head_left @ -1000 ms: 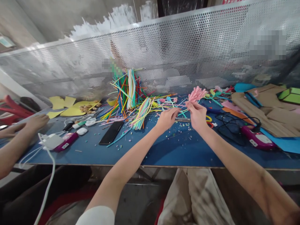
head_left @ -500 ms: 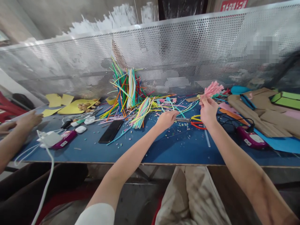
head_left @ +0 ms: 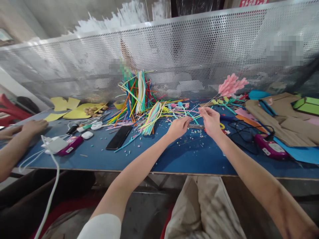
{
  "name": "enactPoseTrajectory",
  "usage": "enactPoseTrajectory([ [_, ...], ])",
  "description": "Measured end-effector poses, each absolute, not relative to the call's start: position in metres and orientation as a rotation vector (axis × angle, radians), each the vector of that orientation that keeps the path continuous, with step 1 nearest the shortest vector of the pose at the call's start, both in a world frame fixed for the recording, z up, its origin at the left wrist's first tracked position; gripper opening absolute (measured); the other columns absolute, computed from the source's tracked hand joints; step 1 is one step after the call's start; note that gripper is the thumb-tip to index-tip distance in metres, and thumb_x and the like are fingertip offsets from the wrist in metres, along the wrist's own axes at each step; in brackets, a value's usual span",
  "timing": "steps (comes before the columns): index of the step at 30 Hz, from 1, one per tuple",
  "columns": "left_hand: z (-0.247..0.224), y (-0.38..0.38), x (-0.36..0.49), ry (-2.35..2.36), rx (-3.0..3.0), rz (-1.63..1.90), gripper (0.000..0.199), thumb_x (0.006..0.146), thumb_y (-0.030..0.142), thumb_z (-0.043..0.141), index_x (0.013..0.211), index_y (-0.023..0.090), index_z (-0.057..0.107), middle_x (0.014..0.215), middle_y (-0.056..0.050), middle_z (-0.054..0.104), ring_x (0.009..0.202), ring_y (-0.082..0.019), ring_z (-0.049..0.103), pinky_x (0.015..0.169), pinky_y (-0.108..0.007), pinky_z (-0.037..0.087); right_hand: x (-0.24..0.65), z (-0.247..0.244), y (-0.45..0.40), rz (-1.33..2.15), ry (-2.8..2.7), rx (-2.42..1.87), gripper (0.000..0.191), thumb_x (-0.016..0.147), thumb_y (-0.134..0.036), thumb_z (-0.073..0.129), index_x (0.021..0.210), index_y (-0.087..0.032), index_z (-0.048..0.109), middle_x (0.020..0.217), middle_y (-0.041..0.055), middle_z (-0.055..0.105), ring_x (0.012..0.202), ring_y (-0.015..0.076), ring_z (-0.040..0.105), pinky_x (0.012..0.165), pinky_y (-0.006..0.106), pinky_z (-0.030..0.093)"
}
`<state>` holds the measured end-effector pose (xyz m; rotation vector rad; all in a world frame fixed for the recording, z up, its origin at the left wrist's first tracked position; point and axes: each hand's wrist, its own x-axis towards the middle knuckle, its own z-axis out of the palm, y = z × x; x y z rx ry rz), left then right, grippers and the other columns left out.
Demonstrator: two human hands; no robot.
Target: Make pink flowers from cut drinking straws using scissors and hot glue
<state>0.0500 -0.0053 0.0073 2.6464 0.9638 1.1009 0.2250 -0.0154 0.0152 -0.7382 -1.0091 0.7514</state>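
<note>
In my right hand (head_left: 210, 122), the fingers pinch the thin wire stem of a pink pipe-cleaner flower (head_left: 231, 87). Its fluffy head stands up and to the right, in front of the perforated screen. My left hand (head_left: 178, 128) is closed in a pinch just left of it, low over the table; whatever its fingertips hold is too small to make out. Scissors (head_left: 196, 126) lie between and under the hands, their handles partly covered by my right hand. Yellow and green pipe-cleaner pieces (head_left: 221, 101) show behind my right hand.
Pipe cleaners lie in a loose bundle (head_left: 152, 119), with an upright bunch (head_left: 141, 94) behind. A black phone (head_left: 119, 137), a purple power strip (head_left: 270, 147), cardboard (head_left: 286, 116) and yellow paper (head_left: 74, 112) are around. A co-worker's hand (head_left: 35, 127) rests at left. A perforated metal screen (head_left: 87, 66) closes the back.
My right hand has moved left and slightly down, towards my left hand, its grip now on the wire stem below the flower. More stem shows. My left hand has barely moved.
</note>
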Motion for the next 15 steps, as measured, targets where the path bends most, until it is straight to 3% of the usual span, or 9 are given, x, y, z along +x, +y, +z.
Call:
enactPoseTrajectory([
  [8, 0.005, 0.004, 0.044, 0.909, 2.624, 1.049, 0.027, 0.104, 0.024, 0.042, 0.112, 0.02, 0.067, 0.087, 0.001, 0.075, 0.076, -0.012, 0.069, 0.075, -0.021, 0.047, 0.257, 0.034, -0.011, 0.707, -0.882, -0.625, 0.028, 0.072, -0.047, 0.083, 0.089, -0.027, 0.075, 0.083, -0.0013, 0.066, 0.066, 0.0097, 0.053, 0.065, 0.029, 0.049],
  [15, 0.006, -0.001, 0.048, 0.885, 2.63, 0.947, 0.025, 0.102, 0.023, 0.044, 0.103, 0.02, 0.069, 0.081, 0.001, 0.075, 0.069, -0.012, 0.067, 0.072, -0.021, 0.048, 0.263, 0.033, -0.011, 0.756, -0.912, -0.682, 0.03, 0.072, -0.051, 0.08, 0.088, -0.027, 0.072, 0.075, -0.0025, 0.06, 0.061, 0.0094, 0.049, 0.058, 0.028, 0.043],
])
